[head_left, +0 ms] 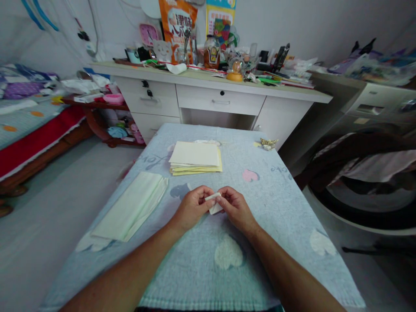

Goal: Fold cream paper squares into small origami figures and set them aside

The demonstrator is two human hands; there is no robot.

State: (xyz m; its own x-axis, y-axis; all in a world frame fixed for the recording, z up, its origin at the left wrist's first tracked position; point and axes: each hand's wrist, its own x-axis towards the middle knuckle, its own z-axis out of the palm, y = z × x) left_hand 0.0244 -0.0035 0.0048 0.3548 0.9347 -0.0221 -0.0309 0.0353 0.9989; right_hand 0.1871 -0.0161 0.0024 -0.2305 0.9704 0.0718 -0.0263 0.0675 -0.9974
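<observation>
Between my two hands is a small folded piece of white paper (216, 209), held just over the cloth-covered table. My left hand (195, 204) pinches its left side, thumb on top. From the right, my right hand (236, 208) grips the same paper with thumb and fingers; the fingertips below are partly hidden. Beyond the hands lies a stack of cream and yellow paper sheets (195, 155). To the left, a long bundle of pale folded paper (131, 206) rests at a slant. A small folded patterned paper piece (268, 143) sits at the far right corner.
A blue cloth with hearts (276, 225) covers the table. Behind it stands a white desk (156, 93) crowded with jars, bags and small items. At right is a washing machine (367, 108) with dark clothing hanging from its opening. A bed (39, 125) is at left.
</observation>
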